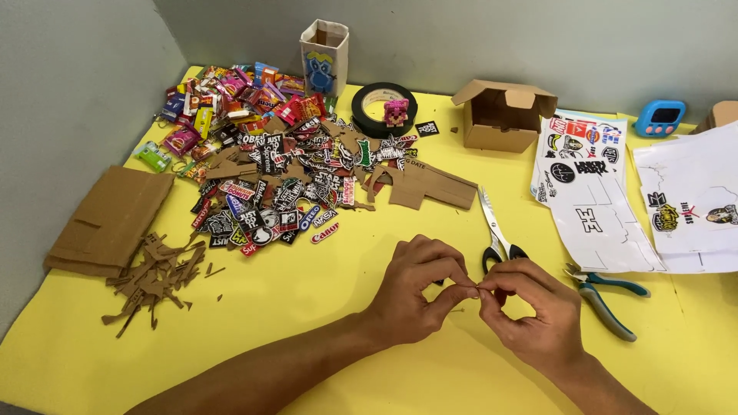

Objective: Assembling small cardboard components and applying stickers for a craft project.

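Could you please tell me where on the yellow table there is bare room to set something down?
Bare yellow table lies between the cardboard scraps and the left hand, and between the scissors and the small box. The sticker pile and sticker sheets crowd the rest.

2 bare forearms, left hand [411, 288] and right hand [534, 311] ringless.

Colourful sticker pile [284, 184], blue timer [659, 117]

Both hands, left [419, 288] & right [530, 311], fingertips pinched together at center, forearms angled in from below.
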